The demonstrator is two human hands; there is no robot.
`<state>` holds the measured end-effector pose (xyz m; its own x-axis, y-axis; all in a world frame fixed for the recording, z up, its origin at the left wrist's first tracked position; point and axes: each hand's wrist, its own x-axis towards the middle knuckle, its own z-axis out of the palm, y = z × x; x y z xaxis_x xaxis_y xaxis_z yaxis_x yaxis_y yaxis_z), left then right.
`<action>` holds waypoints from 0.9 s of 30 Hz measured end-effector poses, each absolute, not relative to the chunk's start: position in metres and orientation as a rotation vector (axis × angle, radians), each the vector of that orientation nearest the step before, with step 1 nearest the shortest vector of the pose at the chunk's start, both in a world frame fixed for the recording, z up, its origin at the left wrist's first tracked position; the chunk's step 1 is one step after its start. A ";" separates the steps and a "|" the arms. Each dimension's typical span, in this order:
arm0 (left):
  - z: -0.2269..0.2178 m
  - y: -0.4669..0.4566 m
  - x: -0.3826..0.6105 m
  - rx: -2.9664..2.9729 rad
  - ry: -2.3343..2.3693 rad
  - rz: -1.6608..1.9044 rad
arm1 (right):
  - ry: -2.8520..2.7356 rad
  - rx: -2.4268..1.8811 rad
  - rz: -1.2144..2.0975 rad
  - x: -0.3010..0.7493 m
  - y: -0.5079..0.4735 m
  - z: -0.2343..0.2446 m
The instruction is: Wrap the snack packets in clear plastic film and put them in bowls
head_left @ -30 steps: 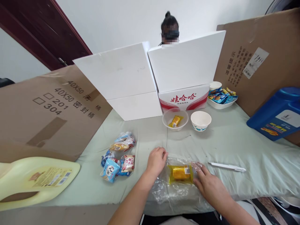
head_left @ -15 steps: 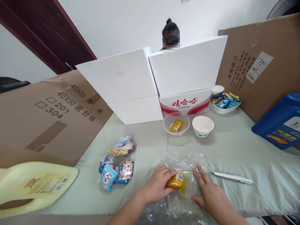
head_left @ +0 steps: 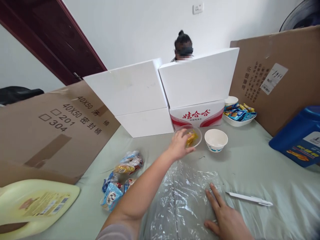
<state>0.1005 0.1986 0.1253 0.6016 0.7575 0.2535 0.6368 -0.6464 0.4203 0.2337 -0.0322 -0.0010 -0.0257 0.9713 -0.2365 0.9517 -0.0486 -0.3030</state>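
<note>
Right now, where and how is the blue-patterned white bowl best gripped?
The white bowl is probably best pinched by its right rim, coming from above and the right: it stands upright, mouth up, and the clear bowl sits close on its left.

Holding the bare left hand point(head_left: 179, 144) over a round translucent plastic bowl point(head_left: 199, 136) with glossy yellow-wrapped food point(head_left: 192, 137) inside, centre of frame. Resting the bare right hand point(head_left: 226, 215), fingers spread, on crinkled clear plastic sheeting point(head_left: 190, 193), lower centre, near a slim white pen point(head_left: 250, 199).
</note>
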 end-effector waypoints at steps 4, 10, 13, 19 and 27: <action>0.106 0.133 0.083 2.584 0.496 0.289 | -2.155 -2.173 0.585 0.232 -0.032 0.005; 0.055 0.110 0.014 2.766 1.075 -0.108 | -2.160 -2.161 0.561 0.231 -0.031 0.009; 0.045 0.114 -0.023 2.698 1.315 0.105 | -2.111 -2.093 0.590 0.236 -0.035 0.009; 0.059 0.062 -0.070 2.324 0.878 0.465 | -1.807 -1.767 0.588 0.271 -0.055 0.015; 0.039 0.002 -0.089 2.460 0.799 0.002 | -2.172 -1.474 0.588 0.306 -0.092 0.003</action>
<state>-0.0895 0.0022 0.0391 0.8234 0.5440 -0.1617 0.5433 -0.6733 0.5015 0.3061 -0.0923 0.0032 -0.3293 0.9359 0.1252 0.7450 0.3390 -0.5745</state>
